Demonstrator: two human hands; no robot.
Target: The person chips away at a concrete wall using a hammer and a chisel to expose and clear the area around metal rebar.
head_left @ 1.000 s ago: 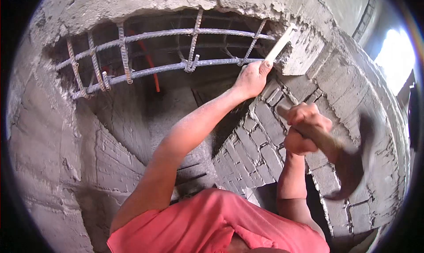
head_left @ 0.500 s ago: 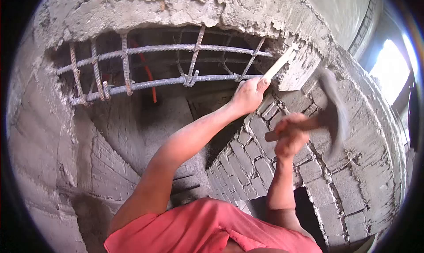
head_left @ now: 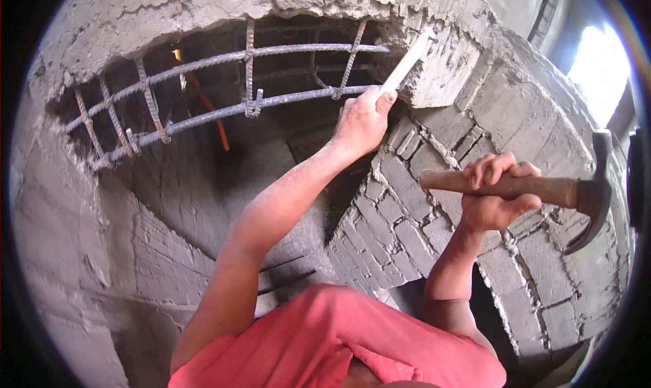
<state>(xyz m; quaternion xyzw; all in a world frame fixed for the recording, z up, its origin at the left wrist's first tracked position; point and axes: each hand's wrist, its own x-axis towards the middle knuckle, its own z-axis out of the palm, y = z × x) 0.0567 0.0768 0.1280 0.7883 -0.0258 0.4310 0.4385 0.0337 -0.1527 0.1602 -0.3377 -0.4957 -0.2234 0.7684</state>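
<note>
My left hand (head_left: 363, 124) is closed around the lower end of a pale, narrow strip (head_left: 405, 64) that looks like wood. The strip's far end lies against a rough concrete block (head_left: 444, 76) at the right end of the opening. A small dark spot shows at that end, too small to name. In my right hand (head_left: 498, 191) is a claw hammer (head_left: 593, 198), gripped by its wooden handle. Its metal head points to the right, well apart from the strip, and the claw curves downward.
Crossed steel rebar (head_left: 285, 100) spans the dark opening under a rough concrete edge (head_left: 203, 8). An orange-red strip (head_left: 222, 134) hangs behind the bars. Brickwork with rough mortar (head_left: 542, 273) slopes along the right, and a bright opening (head_left: 600, 59) shows at the upper right.
The hammer has swung right, away from the strip, and its blur is gone. My left hand still grips the strip. The whole view has shifted slightly.
</note>
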